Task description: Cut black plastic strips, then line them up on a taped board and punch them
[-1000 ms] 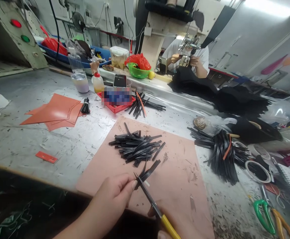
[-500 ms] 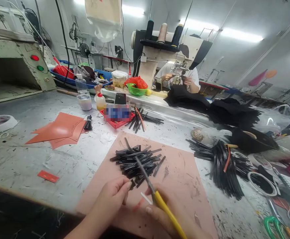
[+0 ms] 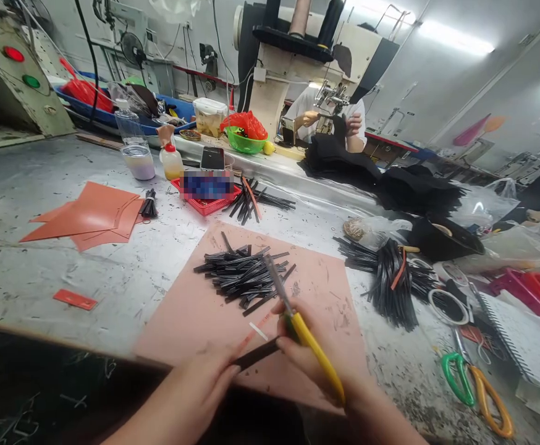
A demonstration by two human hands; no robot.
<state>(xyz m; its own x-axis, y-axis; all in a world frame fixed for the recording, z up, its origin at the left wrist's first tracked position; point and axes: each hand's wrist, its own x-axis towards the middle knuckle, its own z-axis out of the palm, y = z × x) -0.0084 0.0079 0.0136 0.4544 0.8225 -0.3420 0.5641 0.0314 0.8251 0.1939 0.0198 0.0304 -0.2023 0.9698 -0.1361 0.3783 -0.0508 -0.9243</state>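
Note:
My left hand (image 3: 212, 377) is closed on one end of a black strip (image 3: 258, 353), low over the front of the pinkish mat (image 3: 325, 371). The strip's other end reaches the thumb and fingers of my right hand (image 3: 304, 346). That hand also grips yellow-handled scissors (image 3: 316, 352), their blades slanting up and left. Behind the blade tips lies a loose pile of black strips (image 3: 237, 275) on the mat. Between my hands a small white strip (image 3: 258, 332) and a reddish strip (image 3: 263, 322) with marks lie on the mat.
Orange sheets (image 3: 89, 213) and a tied black bundle (image 3: 149, 204) lie left. A red tray (image 3: 205, 207) stands behind the mat. More black strips (image 3: 385, 290) and green-and-orange-handled scissors (image 3: 474, 389) lie right. Beyond, a person works at a sewing machine (image 3: 274, 93).
My left hand has drawn lower and nearer, and a longer length of black strip now stretches between my hands. My right hand, with the scissors, has risen slightly. The view has tilted down and right.

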